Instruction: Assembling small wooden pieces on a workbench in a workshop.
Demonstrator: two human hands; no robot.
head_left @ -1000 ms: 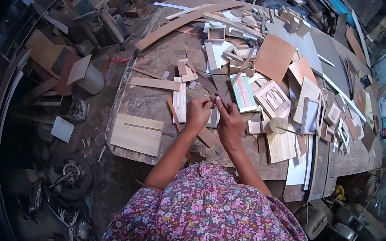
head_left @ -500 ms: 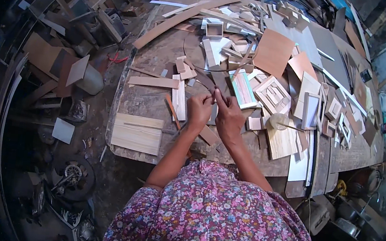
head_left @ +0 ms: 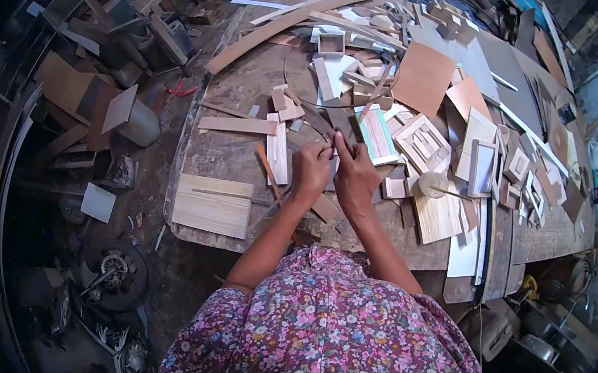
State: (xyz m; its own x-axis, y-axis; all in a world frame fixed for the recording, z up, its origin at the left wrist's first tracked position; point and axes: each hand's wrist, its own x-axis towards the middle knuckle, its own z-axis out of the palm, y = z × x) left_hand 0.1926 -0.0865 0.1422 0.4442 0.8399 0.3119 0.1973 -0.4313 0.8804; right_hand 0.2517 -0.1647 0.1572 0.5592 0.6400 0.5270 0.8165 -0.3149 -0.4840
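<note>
Over the middle of the table my left hand (head_left: pixel 312 167) and my right hand (head_left: pixel 356 174) meet, fingertips almost touching. Both are closed in a pinch, the right index finger stretched forward. Between the fingertips is something small and dark, too small to name. A dark flat strip (head_left: pixel 316 120) lies just beyond the fingers; whether it is joined to what I pinch cannot be made out. Past it curves a thin dark band (head_left: pixel 308 103). To the right of my right hand rests a white-framed panel with a green edge (head_left: pixel 379 138). Left of my left hand lies a pale board (head_left: pixel 278 157).
The wooden table (head_left: pixel 233 158) bears many offcuts, small frames and sheets. A tub with a stick (head_left: pixel 430 185) stands on a pale plank at the right. Two light boards (head_left: pixel 210 217) lie at the near left. Scrap wood and a wheel (head_left: pixel 113 275) crowd the floor on the left.
Hardly anything differs. My hands stay together in the same place, with only a slight shift of the fingers; the view has tilted a little.
</note>
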